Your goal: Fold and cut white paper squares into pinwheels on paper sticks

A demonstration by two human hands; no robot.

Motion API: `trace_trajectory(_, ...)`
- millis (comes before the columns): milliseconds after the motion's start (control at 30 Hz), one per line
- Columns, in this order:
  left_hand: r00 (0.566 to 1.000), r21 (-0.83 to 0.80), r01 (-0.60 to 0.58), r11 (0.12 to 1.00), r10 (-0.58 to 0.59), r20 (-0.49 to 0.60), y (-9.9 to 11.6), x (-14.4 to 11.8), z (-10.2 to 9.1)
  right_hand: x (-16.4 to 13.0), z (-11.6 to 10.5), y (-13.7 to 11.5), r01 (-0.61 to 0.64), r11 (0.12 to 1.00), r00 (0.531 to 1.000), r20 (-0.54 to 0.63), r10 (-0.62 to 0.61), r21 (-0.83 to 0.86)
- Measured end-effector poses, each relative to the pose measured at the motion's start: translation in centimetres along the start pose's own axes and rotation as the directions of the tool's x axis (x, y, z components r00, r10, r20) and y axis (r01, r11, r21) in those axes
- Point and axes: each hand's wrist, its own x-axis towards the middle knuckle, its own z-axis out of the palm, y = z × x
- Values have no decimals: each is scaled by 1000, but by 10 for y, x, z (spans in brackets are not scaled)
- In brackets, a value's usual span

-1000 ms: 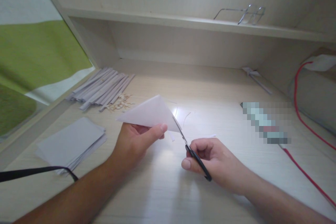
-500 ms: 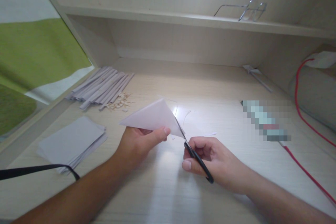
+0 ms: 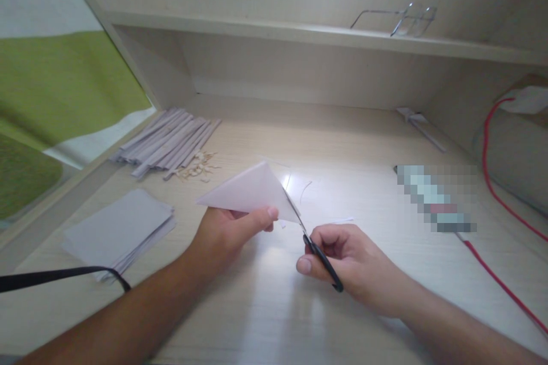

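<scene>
My left hand pinches a white paper folded into a triangle and holds it just above the light wooden desk. My right hand grips black-handled scissors. Their blades run up along the right edge of the folded paper, touching it near its lower right corner. Thin paper slivers lie on the desk just beyond the scissors.
A stack of white sheets lies front left, with a black strap over it. Several folded paper strips and small scraps lie back left. Glasses rest on the shelf. A red cable runs along the right.
The folded paper and my left hand shifted slightly right toward the scissors. The blades have stayed at the paper's right edge; my right hand has barely moved.
</scene>
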Motion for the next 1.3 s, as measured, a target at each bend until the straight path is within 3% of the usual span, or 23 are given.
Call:
trace_trajectory(300,992,122,106,987,-113,50,4,-2,0,0,0,-1,22,999,999,28,-23,25)
trace_trajectory(667,993,87,66,994,-74,93,-5,1,-4,1,0,1,13,1000,1000,-28,-14,-23)
trace_trajectory(1000,972,145,134,980,-159,175,4,0,1,0,1,0,12,997,999,31,-15,80)
trace_trajectory(1300,969,179,163,970,-192,158,8,-1,2,2,1,2,38,999,999,-26,-38,20)
